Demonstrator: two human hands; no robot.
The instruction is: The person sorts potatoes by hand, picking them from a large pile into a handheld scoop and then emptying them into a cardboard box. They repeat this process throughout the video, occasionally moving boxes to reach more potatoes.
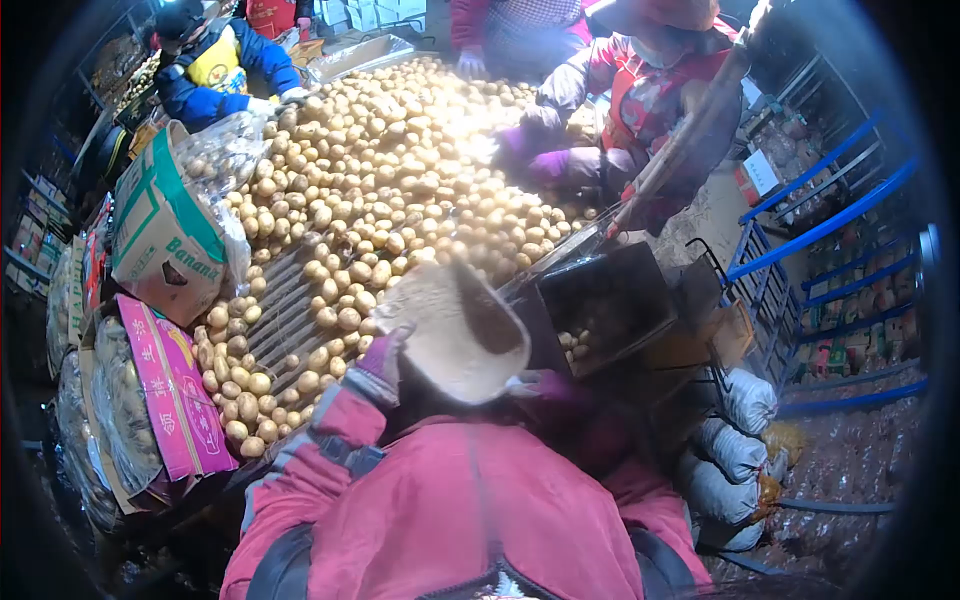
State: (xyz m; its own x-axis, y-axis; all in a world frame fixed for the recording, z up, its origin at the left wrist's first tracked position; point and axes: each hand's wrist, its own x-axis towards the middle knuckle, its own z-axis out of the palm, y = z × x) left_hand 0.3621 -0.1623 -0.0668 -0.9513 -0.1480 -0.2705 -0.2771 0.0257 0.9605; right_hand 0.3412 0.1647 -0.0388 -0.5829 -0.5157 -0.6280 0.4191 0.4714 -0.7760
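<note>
A dusty, pale scoop-shaped pan [455, 335] is held in front of my chest, at the near edge of the potato pile. My left hand [382, 362], in a purple glove or cuff, grips its left rim. On the opposite side, my right hand [532, 384] is closed at the lower right rim, partly in shadow. Bare dusty surface shows inside the pan. Just beyond it, many loose potatoes [390, 180] cover a slatted table [285, 310].
To the left stand a green-and-white banana carton [165, 230] and a pink carton [175, 390]. A dark bin [605, 300] with a few potatoes sits right of the pan. Several people, including one in blue [220, 65], work around the pile. Filled sacks [730, 450] lie at right.
</note>
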